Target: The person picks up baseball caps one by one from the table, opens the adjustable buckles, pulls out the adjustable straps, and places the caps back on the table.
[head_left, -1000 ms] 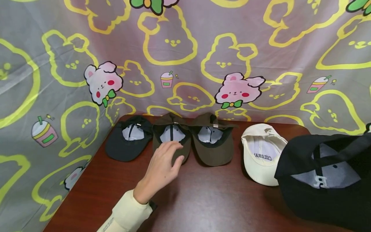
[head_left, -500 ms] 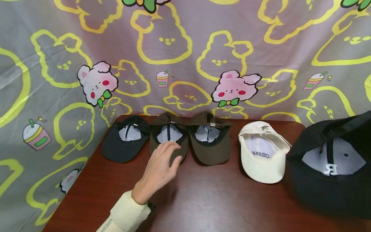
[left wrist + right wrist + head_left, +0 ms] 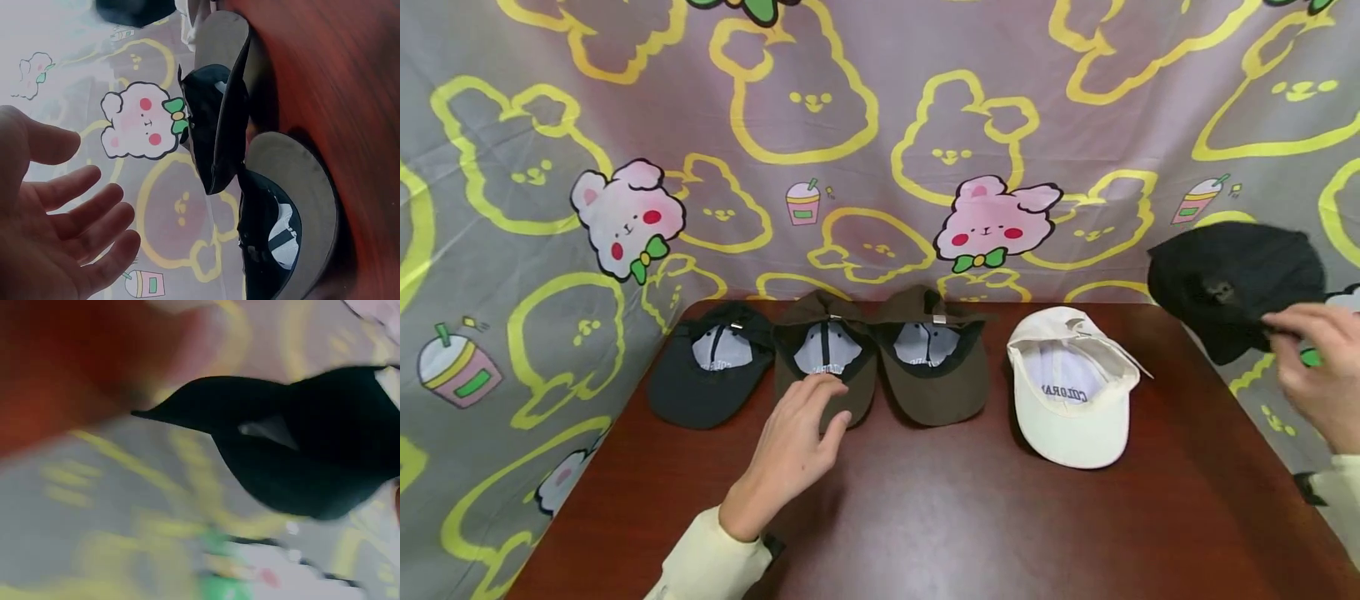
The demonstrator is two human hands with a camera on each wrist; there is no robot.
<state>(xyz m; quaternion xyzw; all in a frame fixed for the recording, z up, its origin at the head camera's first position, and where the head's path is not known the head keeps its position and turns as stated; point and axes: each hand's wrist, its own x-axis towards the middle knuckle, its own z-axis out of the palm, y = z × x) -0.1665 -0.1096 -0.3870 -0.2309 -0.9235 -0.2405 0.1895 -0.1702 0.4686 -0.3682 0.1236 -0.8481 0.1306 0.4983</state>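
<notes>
Passage: near counter (image 3: 955, 508), right of my left fingers (image 3: 820, 387); far gap between right brown cap (image 3: 936, 392) and cream cap (image 3: 1075, 437). Obstacles: dark cap (image 3: 696, 396), left brown cap (image 3: 861, 387), closely ranked; patterned cloth (image 3: 865, 183) behind; far right, black cap (image 3: 1262, 271) raised in my right fingers (image 3: 1303, 321).

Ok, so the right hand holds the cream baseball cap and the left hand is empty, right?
Not the cream baseball cap: that lies on the table. The head view shows the right hand holding a black baseball cap. The left hand is indeed empty.
</notes>
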